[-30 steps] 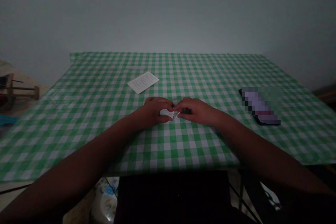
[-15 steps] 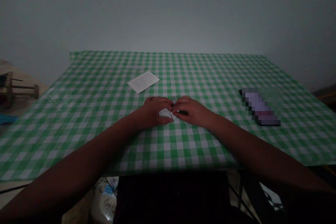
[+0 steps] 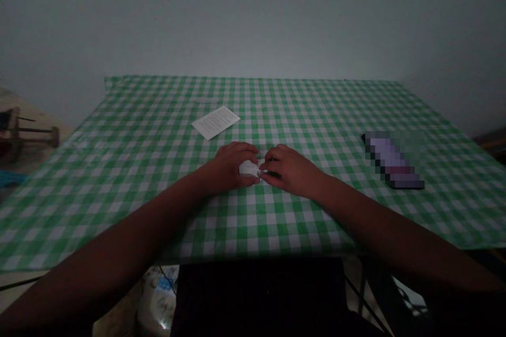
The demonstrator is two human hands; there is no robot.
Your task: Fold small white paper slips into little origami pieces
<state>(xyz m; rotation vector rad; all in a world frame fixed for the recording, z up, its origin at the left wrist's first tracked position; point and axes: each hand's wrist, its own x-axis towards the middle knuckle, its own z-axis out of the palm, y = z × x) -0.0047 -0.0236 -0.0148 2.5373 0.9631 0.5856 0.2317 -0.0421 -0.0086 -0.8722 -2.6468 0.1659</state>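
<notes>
- A pale grey-white wall (image 3: pixel 253 16) filled the view beyond the table.
- A green-and-white gingham tablecloth (image 3: pixel 316 110) covered the table, its far edge meeting the wall at about 12 o'clock from the hands.
- Black clothing (image 3: pixel 256 289) showed below the near table edge at 6 o'clock, with a translucent plastic bag (image 3: pixel 156 300) printed in blue on the floor at about 7 o'clock.
- A wooden spool-like frame (image 3: pixel 33 137) stood off the table at about 9 o'clock, and a blue cloth (image 3: pixel 10 178) lay just below it.
- The left hand (image 3: pixel 231 166) lay on the cloth near the middle, its fingers curled and pressed over the left end of the paper.
- The right hand (image 3: pixel 292 171) lay just beside it, its fingertips (image 3: pixel 266 167) closing on the right end of the paper; in the dim light, this looked like a pinch, though the exact contact was hard to see.
- A dark flat rectangular phone (image 3: pixel 393 163), pixelated, lay on the cloth at 3 o'clock.
- A white printed paper card (image 3: pixel 215 122) lay flat at about 11 o'clock, well apart from the hands.
- A small folded white paper (image 3: pixel 249 169) sat between both hands, touching each and resting at the cloth.
</notes>
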